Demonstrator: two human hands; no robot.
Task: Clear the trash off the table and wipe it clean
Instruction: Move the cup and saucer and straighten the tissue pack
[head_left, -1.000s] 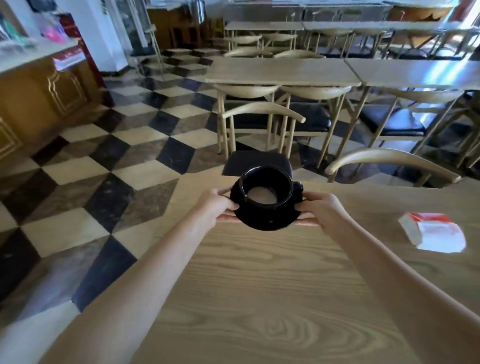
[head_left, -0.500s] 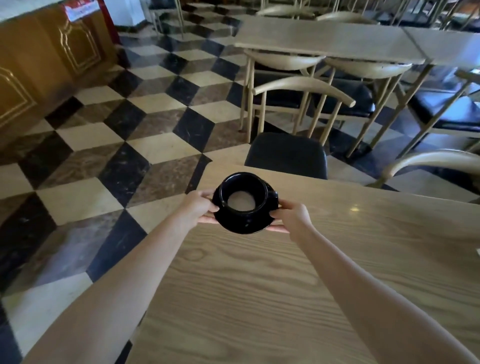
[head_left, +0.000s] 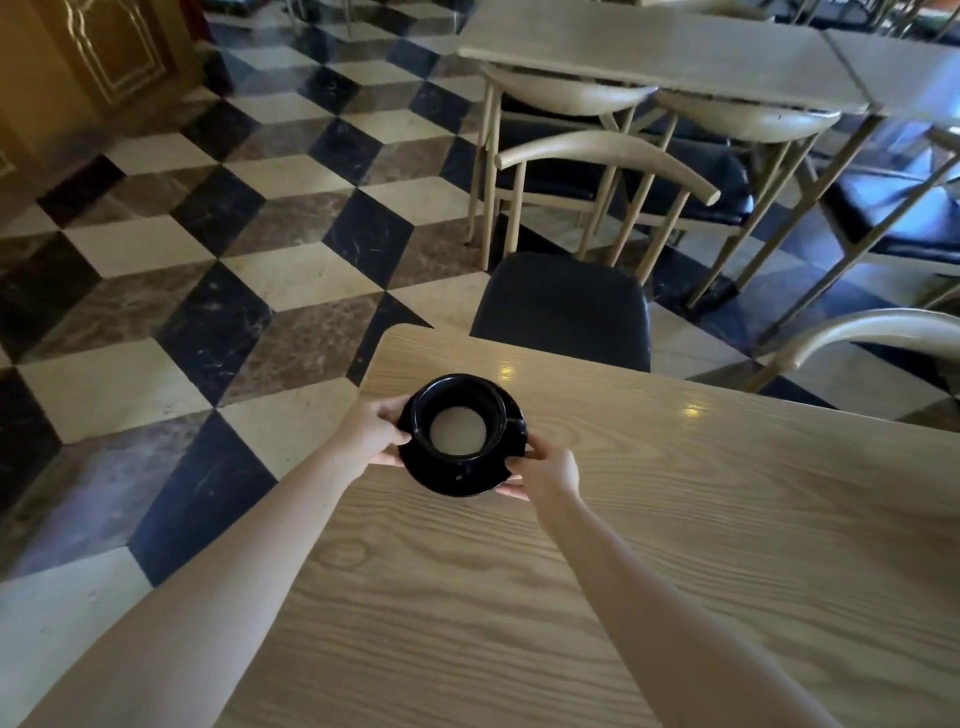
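Cup (head_left: 458, 423) upright on saucer (head_left: 457, 480); handle (head_left: 514, 423) rightward

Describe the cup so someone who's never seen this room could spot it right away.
Find the light wood-grain table nearest the camera and look near its far left corner. There the left hand and right hand hold a black saucer by its rim. The black cup sits on it, pale liquid inside, the only crockery in view.
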